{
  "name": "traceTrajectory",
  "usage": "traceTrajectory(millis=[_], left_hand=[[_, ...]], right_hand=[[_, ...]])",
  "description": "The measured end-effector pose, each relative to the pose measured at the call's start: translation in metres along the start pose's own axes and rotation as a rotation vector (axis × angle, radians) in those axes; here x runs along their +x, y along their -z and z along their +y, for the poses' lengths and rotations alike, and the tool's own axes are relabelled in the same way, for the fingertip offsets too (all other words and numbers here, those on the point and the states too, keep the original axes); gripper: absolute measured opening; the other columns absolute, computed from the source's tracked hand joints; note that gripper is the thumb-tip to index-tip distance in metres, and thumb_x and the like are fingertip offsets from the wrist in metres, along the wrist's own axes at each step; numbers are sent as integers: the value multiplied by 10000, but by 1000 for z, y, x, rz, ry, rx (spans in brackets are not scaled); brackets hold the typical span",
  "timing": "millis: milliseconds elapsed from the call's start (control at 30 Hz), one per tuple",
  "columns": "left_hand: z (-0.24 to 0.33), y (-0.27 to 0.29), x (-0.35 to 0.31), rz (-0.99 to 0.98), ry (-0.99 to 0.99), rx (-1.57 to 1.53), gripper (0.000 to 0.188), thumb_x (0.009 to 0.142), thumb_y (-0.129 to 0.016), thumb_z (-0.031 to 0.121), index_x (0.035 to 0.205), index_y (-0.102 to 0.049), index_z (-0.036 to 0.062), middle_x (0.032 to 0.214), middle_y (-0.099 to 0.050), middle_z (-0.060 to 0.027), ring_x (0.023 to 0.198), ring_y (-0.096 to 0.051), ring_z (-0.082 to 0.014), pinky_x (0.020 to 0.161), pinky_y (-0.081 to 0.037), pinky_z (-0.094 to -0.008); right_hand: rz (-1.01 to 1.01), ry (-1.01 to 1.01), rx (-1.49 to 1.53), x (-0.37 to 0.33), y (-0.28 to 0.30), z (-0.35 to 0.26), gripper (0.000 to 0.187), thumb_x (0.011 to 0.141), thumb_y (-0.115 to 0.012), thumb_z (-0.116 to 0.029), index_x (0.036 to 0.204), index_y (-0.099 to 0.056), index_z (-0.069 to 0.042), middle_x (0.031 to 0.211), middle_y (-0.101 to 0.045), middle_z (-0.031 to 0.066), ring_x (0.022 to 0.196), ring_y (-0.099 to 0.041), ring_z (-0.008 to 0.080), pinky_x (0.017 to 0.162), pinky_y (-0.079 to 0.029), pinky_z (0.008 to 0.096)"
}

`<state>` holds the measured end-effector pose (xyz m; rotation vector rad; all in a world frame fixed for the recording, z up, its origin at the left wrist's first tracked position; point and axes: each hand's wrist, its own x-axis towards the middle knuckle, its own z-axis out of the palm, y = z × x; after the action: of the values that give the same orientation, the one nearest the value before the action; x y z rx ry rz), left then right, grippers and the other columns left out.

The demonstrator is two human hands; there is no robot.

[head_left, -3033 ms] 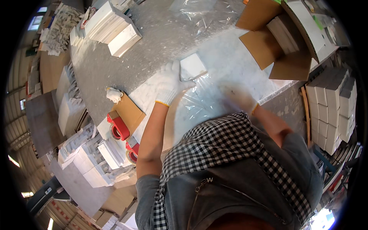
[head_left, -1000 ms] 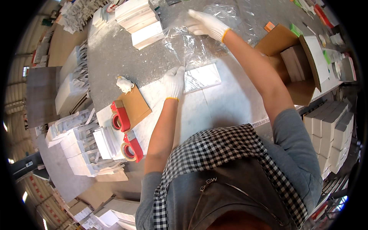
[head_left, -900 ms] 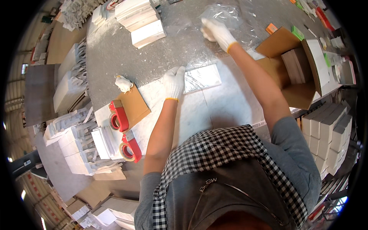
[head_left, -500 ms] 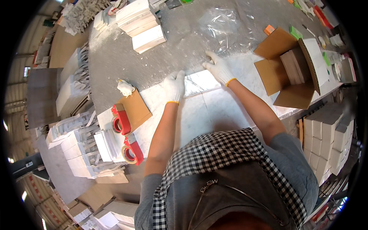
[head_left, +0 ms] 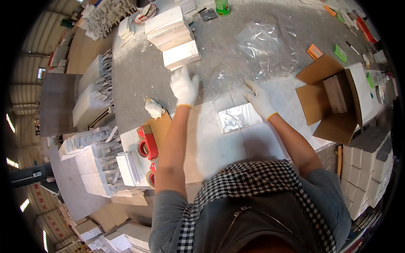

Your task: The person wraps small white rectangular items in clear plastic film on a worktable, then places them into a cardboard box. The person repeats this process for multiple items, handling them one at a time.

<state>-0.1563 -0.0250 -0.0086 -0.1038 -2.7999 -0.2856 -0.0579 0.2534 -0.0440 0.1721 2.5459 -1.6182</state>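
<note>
Both my hands wear white knitted gloves with yellow cuffs. My left hand [head_left: 184, 88] is raised over the grey table with its fingers apart, holding nothing, just in front of a short stack of white tiles [head_left: 179, 57]. A taller stack of white tiles [head_left: 168, 27] stands right behind that one. My right hand [head_left: 260, 102] is open, thumb and fingers spread, at the right end of a shiny, plastic-covered rectangular tile [head_left: 239, 118]. That tile lies flat on the white marble-look slabs [head_left: 211, 147]. Whether the right hand touches it, I cannot tell.
An open cardboard box [head_left: 314, 103] with tiles inside stands at the right. Clear plastic sheeting [head_left: 261, 42] lies at the back. Red tape dispensers [head_left: 148, 142], a cardboard piece [head_left: 162, 126] and a crumpled white glove [head_left: 154, 109] lie at left. A green-based bottle [head_left: 222, 8] stands far back.
My left hand has let go of the plastic-covered tile's left end and moved away toward the tile stacks. My right hand stays near the tile's right end. The view has shifted.
</note>
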Motion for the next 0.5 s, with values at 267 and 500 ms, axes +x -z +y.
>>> traceTrajectory(millis=[267,500], left_hand=[[-37,4,145,-502,-193,297,868,679,-845,529,1374,-533,112,1317,-617,-174,1257,-575,-380,1006,-478,-490],[-39,1,163,-613,-316,417,903,625,-854,533,1325,-557,47,1308,-616,-201,1226,-589,-385,1012,-475,-483]], right_hand=[[44,-24,-35,-5,-1,-7,530,926,-622,-242,1425,-576,-71,1377,-641,191,1275,-614,340,1070,-469,394],[20,-53,14,-7,1,-13,502,941,-624,-191,1424,-581,-63,1384,-642,187,1287,-612,308,1077,-462,358]])
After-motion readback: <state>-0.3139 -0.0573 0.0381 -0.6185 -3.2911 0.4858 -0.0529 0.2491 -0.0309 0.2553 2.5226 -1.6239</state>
